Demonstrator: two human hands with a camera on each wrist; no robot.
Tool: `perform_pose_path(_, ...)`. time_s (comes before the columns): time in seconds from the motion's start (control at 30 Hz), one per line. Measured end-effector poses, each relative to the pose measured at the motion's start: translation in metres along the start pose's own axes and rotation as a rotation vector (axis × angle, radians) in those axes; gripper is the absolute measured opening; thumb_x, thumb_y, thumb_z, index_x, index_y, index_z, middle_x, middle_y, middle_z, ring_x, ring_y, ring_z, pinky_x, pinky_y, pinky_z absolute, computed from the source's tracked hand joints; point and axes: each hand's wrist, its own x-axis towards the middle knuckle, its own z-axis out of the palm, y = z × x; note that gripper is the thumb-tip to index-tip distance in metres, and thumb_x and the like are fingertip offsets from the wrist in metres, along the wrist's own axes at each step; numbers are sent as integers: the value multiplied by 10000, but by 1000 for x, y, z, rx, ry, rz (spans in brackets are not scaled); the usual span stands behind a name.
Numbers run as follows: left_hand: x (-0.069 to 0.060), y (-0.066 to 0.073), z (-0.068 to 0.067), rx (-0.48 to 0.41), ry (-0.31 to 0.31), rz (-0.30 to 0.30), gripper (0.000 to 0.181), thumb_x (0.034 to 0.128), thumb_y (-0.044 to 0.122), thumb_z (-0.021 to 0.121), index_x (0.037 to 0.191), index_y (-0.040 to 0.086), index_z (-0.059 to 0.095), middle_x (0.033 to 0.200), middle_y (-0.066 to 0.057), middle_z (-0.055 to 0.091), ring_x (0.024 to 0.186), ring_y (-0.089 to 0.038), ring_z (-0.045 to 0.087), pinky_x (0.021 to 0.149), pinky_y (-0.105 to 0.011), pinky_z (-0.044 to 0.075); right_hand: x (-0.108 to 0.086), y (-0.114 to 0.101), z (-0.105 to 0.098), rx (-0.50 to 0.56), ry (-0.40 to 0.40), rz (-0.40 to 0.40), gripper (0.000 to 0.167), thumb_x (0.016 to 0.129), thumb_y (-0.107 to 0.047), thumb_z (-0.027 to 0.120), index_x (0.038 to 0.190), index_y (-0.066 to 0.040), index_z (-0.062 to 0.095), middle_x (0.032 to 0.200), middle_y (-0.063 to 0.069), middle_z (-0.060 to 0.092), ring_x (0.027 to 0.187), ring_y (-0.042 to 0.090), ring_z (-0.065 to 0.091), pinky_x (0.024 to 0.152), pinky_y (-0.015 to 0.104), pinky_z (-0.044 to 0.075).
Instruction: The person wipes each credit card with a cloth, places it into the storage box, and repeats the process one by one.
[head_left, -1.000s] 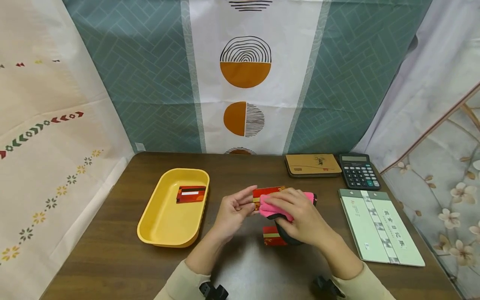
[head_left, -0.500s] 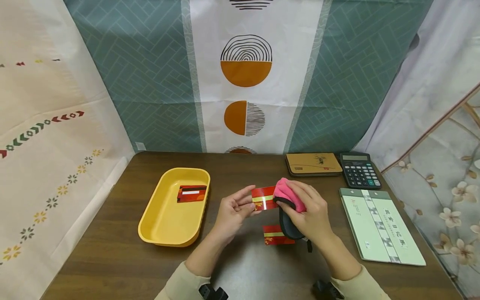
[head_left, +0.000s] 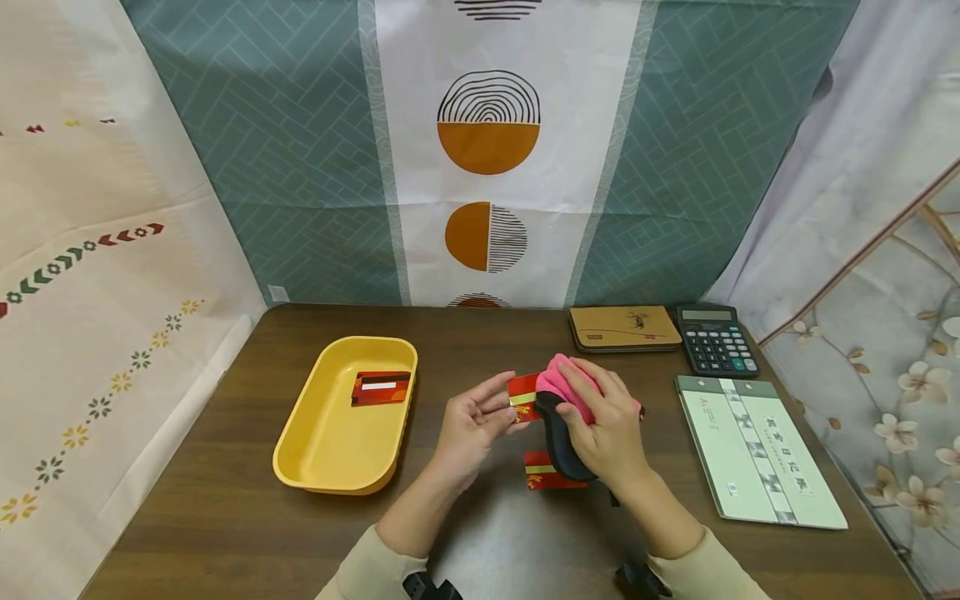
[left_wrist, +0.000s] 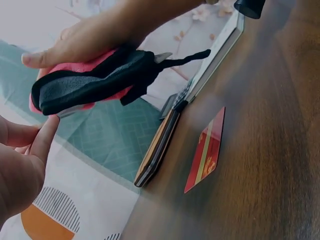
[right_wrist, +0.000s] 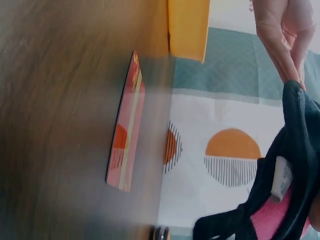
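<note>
My left hand [head_left: 467, 429] pinches the left end of a red card [head_left: 523, 397] with a yellow stripe, raised above the table. Over the card's right part, my right hand [head_left: 606, 421] grips a pink and dark cloth [head_left: 564, 433], whose dark side hangs down. In the left wrist view the cloth [left_wrist: 90, 85] hides nearly all of the held card. A second red card [head_left: 542, 472] lies on the table below the hands, partly covered by the cloth in the head view. The right wrist view shows this card [right_wrist: 126, 130] whole.
At the left stands a yellow tray [head_left: 341, 454] with a red card [head_left: 381, 388] lying in it. A brown notebook [head_left: 624, 328], a calculator [head_left: 716, 340] and a pale green notebook [head_left: 761, 454] lie on the right side of the table [head_left: 217, 517].
Over the card, my right hand with the cloth has moved right, then slightly back left. The cloth's dark side shows more than at first. My left hand keeps its pinch on the card.
</note>
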Motion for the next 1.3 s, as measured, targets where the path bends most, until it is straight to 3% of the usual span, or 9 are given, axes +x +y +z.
perform_pose_path(0.1, 0, 1, 1, -2, 9, 6, 531, 920, -202, 564, 1431, -66, 510, 1256, -329, 626, 1051, -286, 705, 831, -411, 596, 1, -3, 4, 6, 39, 21, 449, 988, -423, 641, 1253, -70, 720, 1218, 150, 693, 995, 321, 646, 792, 435, 579)
perform_pose_path(0.23, 0, 3, 4, -14, 26, 7, 527, 926, -196, 559, 1431, -50, 520, 1252, -320, 633, 1003, -224, 715, 816, -370, 605, 2, -8, 9, 9, 97, 37, 419, 835, -214, 821, 1206, -48, 716, 1200, 114, 710, 990, 300, 664, 813, 373, 588)
perform_pose_path(0.33, 0, 3, 4, -19, 57, -1, 515, 930, -184, 565, 1424, -42, 533, 1242, -304, 644, 961, -169, 715, 797, -336, 611, 1, -10, 12, 8, 104, 23, 405, 855, -282, 820, 1170, -46, 723, 1231, 138, 698, 1023, 325, 668, 836, 430, 589)
perform_pose_path(0.47, 0, 0, 3, -19, 89, -15, 498, 925, -181, 575, 1406, -57, 545, 1221, -311, 651, 930, -141, 714, 774, -298, 613, -4, -12, 13, -3, 36, 26, 513, 877, -484, 747, 1202, -87, 744, 1292, 179, 662, 1089, 383, 643, 894, 555, 532)
perform_pose_path(0.73, -2, -4, 2, -9, 92, -18, 484, 929, -176, 571, 1400, -66, 547, 1211, -312, 655, 953, -163, 709, 786, -325, 613, -5, -14, 8, -8, -99, 88, 684, 661, -215, 956, 1285, -94, 705, 1307, 152, 649, 1115, 362, 637, 865, 534, 582)
perform_pose_path(0.87, -1, -5, 2, -9, 75, -4, 494, 928, -185, 558, 1408, -74, 531, 1221, -318, 649, 998, -220, 711, 811, -366, 608, 1, -10, -1, -37, -82, -15, 586, 681, -100, 945, 1222, -43, 726, 1176, 173, 705, 977, 346, 685, 802, 499, 609)
perform_pose_path(0.97, 0, -2, 3, 7, 78, 4, 501, 926, -189, 552, 1410, -60, 537, 1230, -306, 650, 1011, -254, 710, 821, -385, 605, 12, -5, -11, -74, 33, -109, 411, 729, -30, 854, 1127, -12, 752, 1079, 188, 732, 867, 356, 692, 746, 494, 613)
perform_pose_path(1.1, 0, 4, 9, 14, 83, 20, 506, 922, -193, 549, 1408, -49, 545, 1225, -300, 651, 994, -245, 707, 826, -397, 604, 25, 0, -19, -146, 142, -193, 300, 787, -69, 776, 1084, -25, 768, 1083, 194, 732, 846, 386, 664, 736, 515, 585)
perform_pose_path(1.3, 0, 5, 14, -35, 115, 33, 489, 925, -180, 569, 1400, -66, 543, 1194, -306, 664, 981, -215, 716, 821, -375, 605, 12, -5, -4, -161, 51, -271, 312, 912, -204, 684, 1177, -51, 747, 1203, 199, 694, 946, 387, 657, 779, 533, 587)
